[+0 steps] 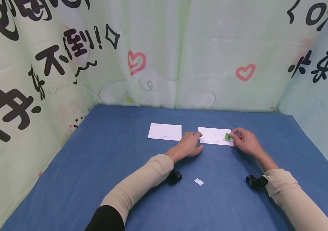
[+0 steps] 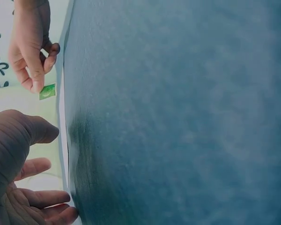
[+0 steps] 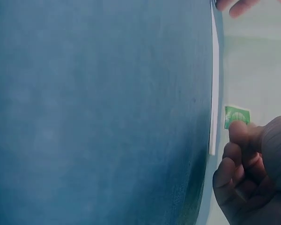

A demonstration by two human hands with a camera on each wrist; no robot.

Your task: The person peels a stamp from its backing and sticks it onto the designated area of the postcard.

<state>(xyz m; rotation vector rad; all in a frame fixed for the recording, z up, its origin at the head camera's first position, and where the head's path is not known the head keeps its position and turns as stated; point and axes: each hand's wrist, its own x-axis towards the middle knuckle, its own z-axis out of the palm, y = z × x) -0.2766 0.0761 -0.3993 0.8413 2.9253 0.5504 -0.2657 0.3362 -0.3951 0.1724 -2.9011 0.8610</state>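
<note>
The left hand [image 1: 188, 144] reached forward over the blue-covered desk [image 1: 89, 160], back upward, with its fingertips at the left edge of the right-hand white card [image 1: 210, 135]. Its fingers were loosely extended and held nothing, the thumb standing well apart from them; how firmly they pressed could not be told. The right hand [image 1: 246, 141] came in from the desk's right side, wrist bent inward, its thumb and forefinger pinching a small green stamp [image 1: 228, 137] by one edge while the other fingers curled beneath. The stamp hung just above the card's right end, near its near right corner, and the right wrist view showed the thumb covering part of it.

Both cards lay toward the desk's far edge, the left-hand white card [image 1: 165, 132] beside the other with a gap between them. The left hand stood in front of that gap. Nearer the viewer, between the forearms, lay a white scrap [image 1: 199, 182]. Under each rolled beige sleeve [image 1: 141, 175] sat a black device, one at the left wrist [image 1: 175, 176] and one at the right [image 1: 256, 182]. A pale curtain [image 1: 210, 41] with black lettering and pink hearts rose behind the far edge and along both sides.
</note>
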